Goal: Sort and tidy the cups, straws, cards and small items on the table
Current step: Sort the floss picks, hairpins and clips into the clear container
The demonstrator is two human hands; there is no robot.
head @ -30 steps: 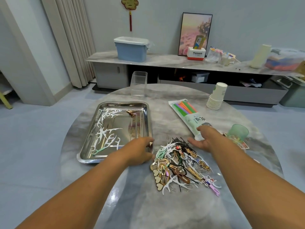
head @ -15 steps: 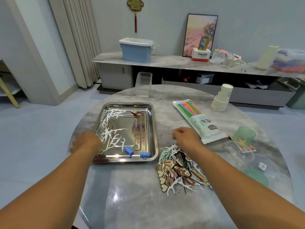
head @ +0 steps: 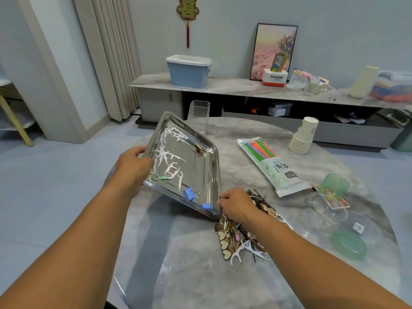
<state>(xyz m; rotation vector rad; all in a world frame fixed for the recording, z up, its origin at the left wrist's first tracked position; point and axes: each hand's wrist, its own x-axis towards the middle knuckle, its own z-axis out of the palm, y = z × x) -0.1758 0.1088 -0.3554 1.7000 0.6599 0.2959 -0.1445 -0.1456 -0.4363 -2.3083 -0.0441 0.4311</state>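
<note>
My left hand [head: 131,166] grips the left rim of the steel tray [head: 201,175] and holds it lifted and tilted, its near right corner low by the table. White antler-shaped picks [head: 169,157] and two blue clips [head: 189,194] lie inside. My right hand [head: 236,204] sits knuckles up at that low corner, over the pile of small items [head: 243,239]; whether it pinches the rim is unclear. A straw pack [head: 269,166], a stack of paper cups [head: 303,137], a green cup [head: 336,186] and cards [head: 334,200] stand to the right.
A clear plastic box [head: 198,117] stands at the round table's far edge behind the tray. A clear dish [head: 325,208] and a green lid [head: 347,244] lie at the right. A long sideboard with a blue bin [head: 187,72] runs behind.
The tray lay flat on the table before; now my left hand has lifted and tilted it. My right hand moved from the pile's top to the tray's near right corner.
</note>
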